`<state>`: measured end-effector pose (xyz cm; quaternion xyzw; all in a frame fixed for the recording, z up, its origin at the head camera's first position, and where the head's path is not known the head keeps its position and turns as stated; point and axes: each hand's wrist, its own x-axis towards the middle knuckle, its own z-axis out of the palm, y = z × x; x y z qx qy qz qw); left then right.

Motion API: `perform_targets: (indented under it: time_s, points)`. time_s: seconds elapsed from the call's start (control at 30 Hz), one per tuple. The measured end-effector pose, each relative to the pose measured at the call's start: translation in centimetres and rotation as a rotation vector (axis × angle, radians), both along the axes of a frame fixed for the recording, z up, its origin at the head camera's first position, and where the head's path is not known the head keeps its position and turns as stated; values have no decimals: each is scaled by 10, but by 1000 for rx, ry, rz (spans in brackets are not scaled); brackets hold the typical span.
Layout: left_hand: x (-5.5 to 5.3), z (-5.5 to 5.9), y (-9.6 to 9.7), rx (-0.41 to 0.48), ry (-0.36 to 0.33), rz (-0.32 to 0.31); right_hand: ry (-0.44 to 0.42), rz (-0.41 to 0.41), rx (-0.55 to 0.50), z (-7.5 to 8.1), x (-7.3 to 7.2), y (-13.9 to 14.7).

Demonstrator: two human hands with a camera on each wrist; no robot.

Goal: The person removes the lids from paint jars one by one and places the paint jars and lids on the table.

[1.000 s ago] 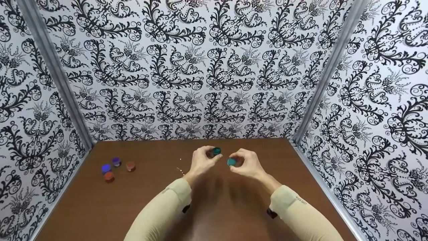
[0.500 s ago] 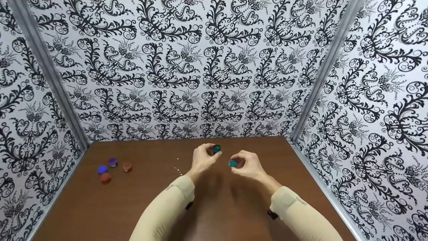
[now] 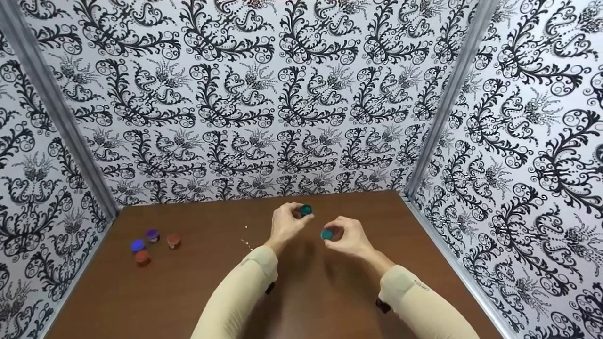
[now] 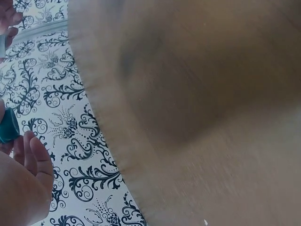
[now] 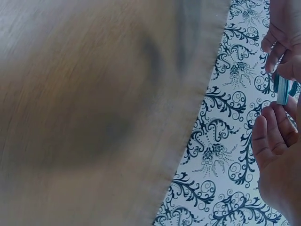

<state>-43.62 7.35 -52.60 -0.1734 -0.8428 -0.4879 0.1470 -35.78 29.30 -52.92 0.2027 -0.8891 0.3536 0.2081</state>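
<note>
My left hand [image 3: 287, 223] grips a small teal paint pot [image 3: 306, 210] between thumb and fingers, its round open mouth towards the head camera. The same teal pot [image 4: 8, 126] shows at the left edge of the left wrist view, partly covered by the fingers. To the right and slightly nearer, my right hand [image 3: 351, 237] pinches a round teal lid [image 3: 326, 234] by its rim. Seen edge-on in the right wrist view, the lid [image 5: 282, 90] looks thin and pale-edged. Pot and lid are apart, both held above the brown table [image 3: 198, 292].
At the table's left stand several small pots: a purple one [image 3: 152, 235], a blue one [image 3: 137, 246], an orange-red one [image 3: 142, 258] and a brownish-orange one [image 3: 174, 240]. Pale specks [image 3: 247, 244] lie left of my left wrist. Patterned walls [image 3: 264, 117] enclose the table.
My right hand has dropped slightly with the lid, widening the gap to the pot a little. Both grips stay the same. The head view has shifted slightly, sliding the far-left pots leftward in frame.
</note>
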Motion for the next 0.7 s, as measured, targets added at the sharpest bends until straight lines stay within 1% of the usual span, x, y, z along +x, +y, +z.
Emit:
perform_targets:
  time_s: [0.17, 0.33, 0.53, 0.7]
  points:
    - [0, -2, 2, -43, -8, 23, -39, -26, -1, -5, 1, 2]
    - [-2, -4, 3, -64, -31, 48, -70, -28, 27, -9, 3, 1]
    - [-6, -11, 5, -70, -57, 69, -90, -32, 60, -16, 2, -1]
    - [-7, -17, 9, -91, -60, 73, -97, -49, 70, -21, 0, -1]
